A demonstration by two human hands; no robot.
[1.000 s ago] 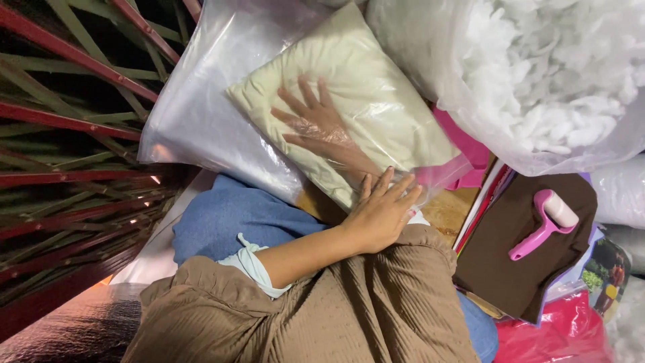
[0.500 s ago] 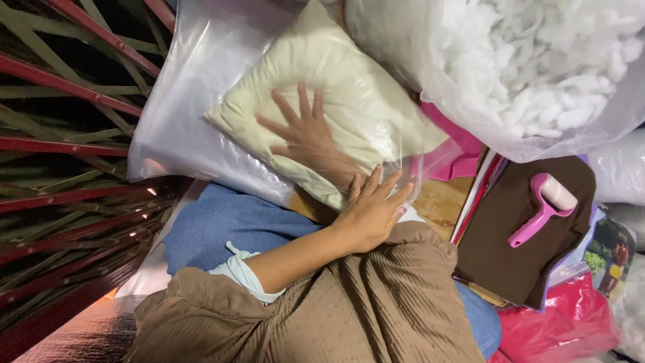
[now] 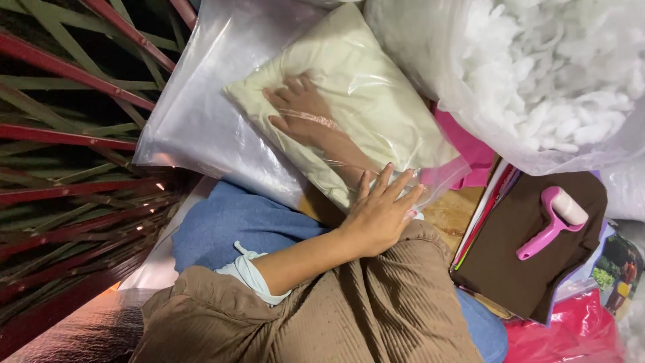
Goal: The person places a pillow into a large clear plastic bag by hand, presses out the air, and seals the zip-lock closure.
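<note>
Pillow [image 3: 363, 94], pale cream and soft-looking, lies slantwise inside a clear plastic bag [image 3: 208, 128] at the middle of the scene, its far corner pointing up and its near end close to the bag's mouth. The bag is glossy and crinkled, catching light in streaks. One hand, which seems to be the right hand [image 3: 302, 111], is inside the bag, fingers spread wide and pressed flat on the pillow; it grips nothing, and the film blurs its outline. The left hand [image 3: 383, 212] lies outside at the bag's mouth, fingers spread and flat, pinning the plastic edge against the knee; it also holds nothing. Its forearm comes out of a ribbed tan sleeve [image 3: 302, 316] with a pale blue cuff [image 3: 252, 275].

Blue cloth [image 3: 228, 222] lies under the bag on the near side. To the far right a large clear sack of white fluffy stuffing [image 3: 557, 74] bulges beside the pillow, touching the bag. Pink fabric [image 3: 470, 144] peeks out between them. On the right a pink lint roller [image 3: 554, 222] rests on a brown felt piece [image 3: 531, 269]. Red and green slats [image 3: 74, 141] fill the left
</note>
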